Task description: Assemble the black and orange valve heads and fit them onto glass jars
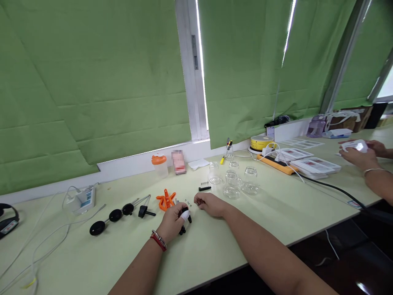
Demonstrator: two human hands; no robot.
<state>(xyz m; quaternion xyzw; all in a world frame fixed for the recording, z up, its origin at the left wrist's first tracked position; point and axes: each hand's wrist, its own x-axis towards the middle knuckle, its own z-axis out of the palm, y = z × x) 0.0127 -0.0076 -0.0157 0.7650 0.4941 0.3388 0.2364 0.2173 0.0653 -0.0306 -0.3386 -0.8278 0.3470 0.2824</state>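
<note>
My left hand [173,221], with a red cord and a bangle at the wrist and a white wrap on one fingertip, is closed round a small black part [184,225] resting on the pale green table [276,213]. My right hand [209,204] lies just to its right with fingers curled in a pinch over tiny metal bits [188,202]; what it holds is too small to name. An orange plastic piece [165,200] lies just behind my left hand.
Black knobbed rods [115,215] lie to the left, a power strip [82,199] with white cables beyond. Several clear glass cups [232,181], a small spring and a black pin stand behind. A co-worker's hands [360,155] hold a white object at far right, near card stacks.
</note>
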